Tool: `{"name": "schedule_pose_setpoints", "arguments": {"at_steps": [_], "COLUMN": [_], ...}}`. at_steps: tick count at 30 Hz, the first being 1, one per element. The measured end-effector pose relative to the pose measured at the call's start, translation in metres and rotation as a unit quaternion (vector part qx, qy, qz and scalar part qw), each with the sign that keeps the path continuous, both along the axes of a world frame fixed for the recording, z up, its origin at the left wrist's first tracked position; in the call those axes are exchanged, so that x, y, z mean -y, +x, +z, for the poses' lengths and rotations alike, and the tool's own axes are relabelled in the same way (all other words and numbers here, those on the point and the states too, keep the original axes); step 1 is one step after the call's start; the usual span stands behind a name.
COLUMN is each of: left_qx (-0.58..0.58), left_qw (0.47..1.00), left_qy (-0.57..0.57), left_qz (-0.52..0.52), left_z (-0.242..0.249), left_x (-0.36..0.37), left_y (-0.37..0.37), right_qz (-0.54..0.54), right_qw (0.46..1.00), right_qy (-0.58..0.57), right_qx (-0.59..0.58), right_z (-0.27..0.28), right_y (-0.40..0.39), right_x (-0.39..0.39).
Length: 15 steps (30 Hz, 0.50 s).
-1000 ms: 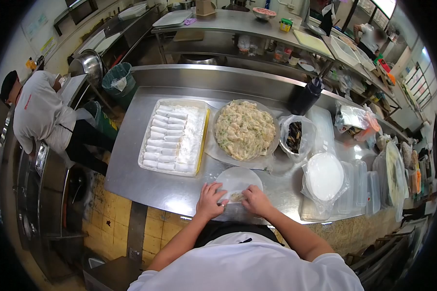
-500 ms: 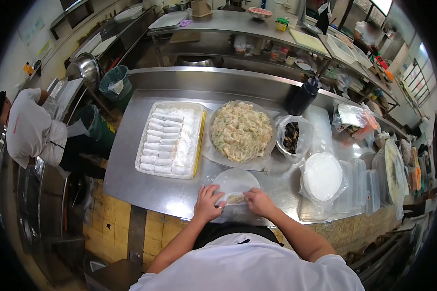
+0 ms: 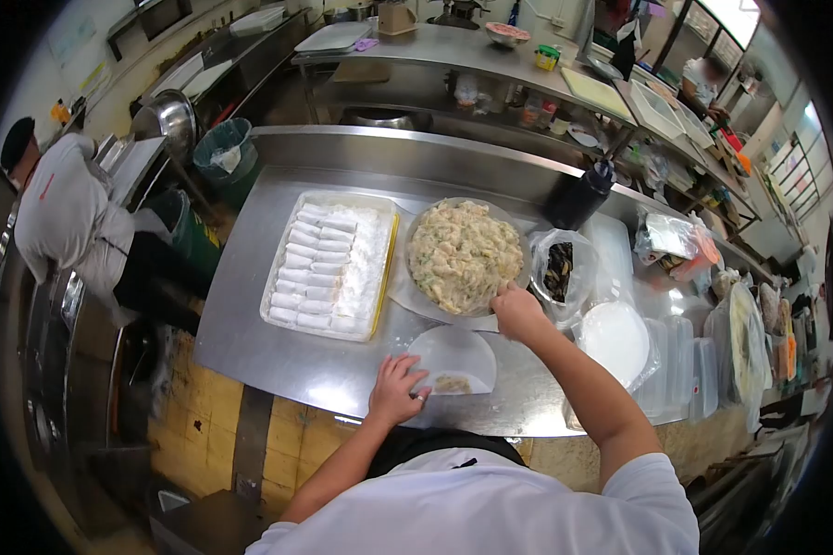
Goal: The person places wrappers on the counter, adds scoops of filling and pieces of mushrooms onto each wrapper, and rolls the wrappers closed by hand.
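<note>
A thin translucent round wrapper (image 3: 453,351) lies on the steel table by the near edge, its near side folded over in a straight line. A small strip of filling (image 3: 452,383) shows at that fold. My left hand (image 3: 398,390) rests at the wrapper's left edge, fingers spread. My right hand (image 3: 518,313) is at the lower right rim of a wide bowl of pale, green-flecked filling (image 3: 463,254), its fingers drawn together; whatever is in them is hidden. Left of the bowl, a white tray (image 3: 273,277) holds rows of white rolls (image 3: 313,264) beside white powder (image 3: 366,268).
Right of the bowl are a bag-lined container of dark pieces (image 3: 558,268), a black bottle (image 3: 583,194) and a stack of white round sheets (image 3: 613,344). Clear plastic boxes (image 3: 677,365) line the right side. A co-worker in white (image 3: 74,208) stands at the left.
My right hand has left the wrapper's right edge and moved up and away to the bowl's rim. My left hand has stayed at the wrapper. The co-worker at the left has shifted slightly.
</note>
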<state>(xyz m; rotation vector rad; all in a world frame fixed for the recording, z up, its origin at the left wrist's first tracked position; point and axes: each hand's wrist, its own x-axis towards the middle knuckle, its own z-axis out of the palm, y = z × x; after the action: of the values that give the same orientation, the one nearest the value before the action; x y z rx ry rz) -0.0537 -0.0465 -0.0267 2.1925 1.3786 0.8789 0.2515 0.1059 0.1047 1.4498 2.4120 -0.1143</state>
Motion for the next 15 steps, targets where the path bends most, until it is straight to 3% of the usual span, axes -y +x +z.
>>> {"name": "schedule_pose_setpoints", "arguments": {"at_steps": [1,4,7,9,15], "left_qx": [0.001,0.000,0.007,0.005,0.008], "left_qw": [1.000,1.000,1.000,1.000,1.000], "left_qy": [0.000,-0.012,-0.009,-0.009,-0.003], "left_qz": [0.000,0.001,-0.001,-0.001,-0.005], "left_z": [0.001,0.001,-0.001,-0.001,-0.002], "left_x": [0.002,0.002,0.001,0.001,0.000], "left_y": [0.000,-0.001,-0.001,-0.001,0.000], "right_qz": [0.009,-0.034,-0.158,-0.151,-0.209], "right_qw": [1.000,0.983,0.948,0.931,0.916], "right_qy": [-0.008,0.079,-0.022,-0.036,-0.071], "right_qx": [0.010,-0.165,-0.274,-0.330,-0.334], "right_z": [0.000,-0.010,-0.001,-0.036,-0.099], "right_y": [-0.002,-0.001,-0.018,-0.017,-0.028], "right_x": [0.001,0.016,0.056,0.088,0.152]}}
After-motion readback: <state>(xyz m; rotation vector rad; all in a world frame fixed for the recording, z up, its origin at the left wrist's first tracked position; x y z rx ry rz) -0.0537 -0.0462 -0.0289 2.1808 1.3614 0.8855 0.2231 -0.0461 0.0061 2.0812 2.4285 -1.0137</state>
